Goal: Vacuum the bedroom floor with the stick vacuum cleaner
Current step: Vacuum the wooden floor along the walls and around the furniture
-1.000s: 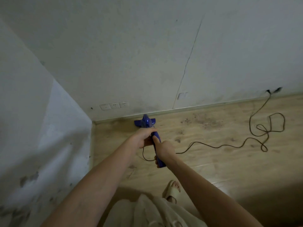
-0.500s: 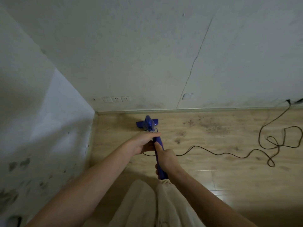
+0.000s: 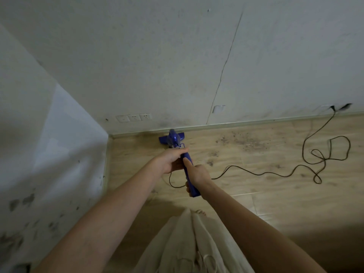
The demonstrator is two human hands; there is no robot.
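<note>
Gripping vacuum (image 3: 188, 170) handle: left hand (image 3: 171, 160) ahead, right hand (image 3: 198, 175) behind; nozzle (image 3: 171, 137) lying beyond both, touching baseboard (image 3: 256, 123).

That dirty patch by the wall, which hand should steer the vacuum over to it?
Probably the right hand: it grips the blue vacuum handle's end, and the dirt patch lies on that side. The left hand holds farther down.

Glossy plastic vacuum (image 3: 174, 139), wood-grain floor (image 3: 256, 194), matt wall (image 3: 157, 56)
</note>
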